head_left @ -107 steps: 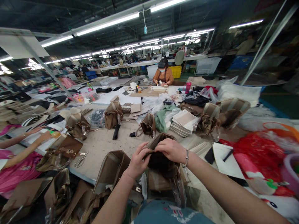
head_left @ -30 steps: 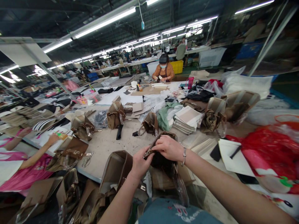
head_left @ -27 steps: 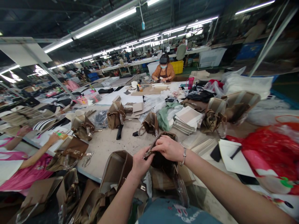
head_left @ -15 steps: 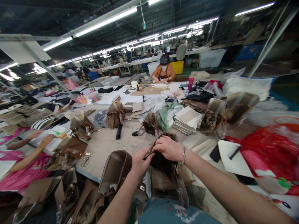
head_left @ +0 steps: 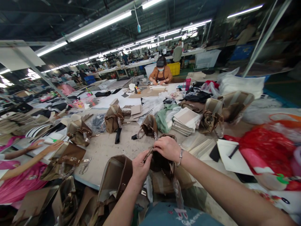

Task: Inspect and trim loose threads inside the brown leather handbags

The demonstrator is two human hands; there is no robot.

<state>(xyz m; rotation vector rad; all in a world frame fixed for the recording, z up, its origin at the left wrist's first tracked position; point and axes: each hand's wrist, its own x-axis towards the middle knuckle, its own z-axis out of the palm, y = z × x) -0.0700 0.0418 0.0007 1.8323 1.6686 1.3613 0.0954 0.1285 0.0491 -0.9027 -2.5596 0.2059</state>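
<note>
A dark brown leather handbag [head_left: 162, 163] stands open at the near edge of the worktable [head_left: 110, 147], just in front of me. My left hand [head_left: 140, 167] pinches the bag's near left rim, fingers closed on it. My right hand [head_left: 167, 148], with a metal bracelet at the wrist, curls over the top rim and grips it. Clear plastic film hangs from the bag's front. A tan bag [head_left: 117, 175] with an open mouth leans right beside my left hand.
Several brown bags [head_left: 113, 117] lie about the table, with scissors [head_left: 84, 167], a stack of pale card sheets [head_left: 185, 121], and red plastic bags [head_left: 263, 147] at right. A person in pink [head_left: 21, 175] works at left; another in orange [head_left: 161, 73] sits at the far end.
My hands keep hold of the bag's rim; the left fingers have shifted slightly along the edge. The view has tipped a little. The person at left moved their hands over the white sheet.
</note>
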